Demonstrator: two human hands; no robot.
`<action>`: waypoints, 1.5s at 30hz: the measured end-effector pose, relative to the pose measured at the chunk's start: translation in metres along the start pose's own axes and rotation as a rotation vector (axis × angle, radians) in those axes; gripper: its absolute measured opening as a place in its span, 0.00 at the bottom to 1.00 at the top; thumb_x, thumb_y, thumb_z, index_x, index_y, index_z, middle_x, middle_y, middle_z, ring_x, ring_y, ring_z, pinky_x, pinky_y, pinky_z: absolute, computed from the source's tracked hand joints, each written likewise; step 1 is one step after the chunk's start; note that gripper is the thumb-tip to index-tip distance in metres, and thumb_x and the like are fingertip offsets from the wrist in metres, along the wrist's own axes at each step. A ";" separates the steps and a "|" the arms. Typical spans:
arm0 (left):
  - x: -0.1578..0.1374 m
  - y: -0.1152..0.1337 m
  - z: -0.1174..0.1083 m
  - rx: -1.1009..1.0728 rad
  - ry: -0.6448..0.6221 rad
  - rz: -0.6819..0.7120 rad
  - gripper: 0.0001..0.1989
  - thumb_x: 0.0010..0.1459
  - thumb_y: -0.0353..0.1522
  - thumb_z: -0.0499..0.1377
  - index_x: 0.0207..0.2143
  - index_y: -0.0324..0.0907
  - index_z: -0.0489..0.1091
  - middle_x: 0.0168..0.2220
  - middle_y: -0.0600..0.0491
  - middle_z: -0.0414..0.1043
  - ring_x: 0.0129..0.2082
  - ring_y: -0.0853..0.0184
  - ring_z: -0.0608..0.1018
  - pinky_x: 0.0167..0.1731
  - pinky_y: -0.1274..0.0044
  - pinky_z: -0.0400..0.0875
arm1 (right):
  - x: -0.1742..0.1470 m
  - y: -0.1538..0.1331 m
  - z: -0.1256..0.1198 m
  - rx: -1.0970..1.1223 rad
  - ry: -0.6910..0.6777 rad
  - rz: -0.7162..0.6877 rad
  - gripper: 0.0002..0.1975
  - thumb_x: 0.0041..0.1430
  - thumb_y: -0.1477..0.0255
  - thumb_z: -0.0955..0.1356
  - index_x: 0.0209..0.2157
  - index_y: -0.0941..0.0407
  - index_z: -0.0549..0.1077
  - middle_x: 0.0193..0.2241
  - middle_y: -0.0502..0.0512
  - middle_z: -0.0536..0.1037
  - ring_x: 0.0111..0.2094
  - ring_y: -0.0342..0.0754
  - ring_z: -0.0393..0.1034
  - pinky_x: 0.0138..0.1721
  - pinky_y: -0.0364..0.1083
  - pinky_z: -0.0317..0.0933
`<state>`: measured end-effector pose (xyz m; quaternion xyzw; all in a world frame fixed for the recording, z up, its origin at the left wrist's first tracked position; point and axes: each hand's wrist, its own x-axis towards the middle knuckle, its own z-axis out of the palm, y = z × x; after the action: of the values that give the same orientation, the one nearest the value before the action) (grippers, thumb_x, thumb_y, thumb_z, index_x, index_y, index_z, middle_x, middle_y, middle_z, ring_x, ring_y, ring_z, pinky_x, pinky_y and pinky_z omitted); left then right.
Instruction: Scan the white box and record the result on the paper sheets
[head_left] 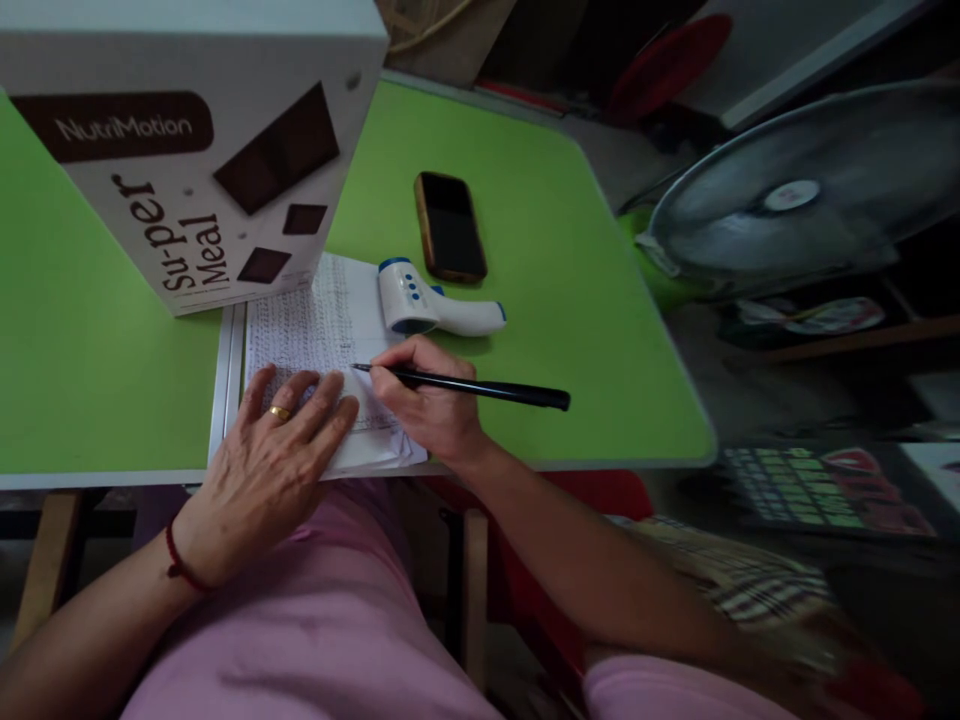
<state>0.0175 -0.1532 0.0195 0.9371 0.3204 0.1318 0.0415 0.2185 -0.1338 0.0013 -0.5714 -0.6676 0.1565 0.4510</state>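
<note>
My right hand (431,405) pinches a black pen (495,389), its tip touching a sheet of paper (300,320) covered in rows of small handwriting. The pen's back end slants out to the right. Flat on the lower part of the paper lies my left hand (281,450), fingers spread, with a gold ring on one finger and a dark red cord at the wrist. More sheets show under the written one near the table's front edge. Just above my right hand rests a white and blue infrared thermometer (439,302), partly over the paper's right side.
A tall white NutriMotion box (247,130) stands on the green table (592,330), at the top edge of the paper. Behind the thermometer lies a phone (451,228). Beyond the table's right edge stands a large fan (795,195). A red chair (607,492) is below the table edge.
</note>
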 end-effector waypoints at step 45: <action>-0.001 0.000 -0.002 0.001 0.008 0.000 0.22 0.62 0.27 0.56 0.59 0.38 0.63 0.63 0.43 0.63 0.60 0.51 0.66 0.62 0.52 0.57 | 0.000 -0.001 0.000 0.042 0.025 0.046 0.05 0.51 0.72 0.66 0.23 0.54 0.71 0.18 0.45 0.73 0.19 0.40 0.63 0.23 0.41 0.62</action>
<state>0.0161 -0.1532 0.0214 0.9366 0.3207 0.1354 0.0396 0.2184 -0.1338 0.0023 -0.5789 -0.6451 0.1738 0.4674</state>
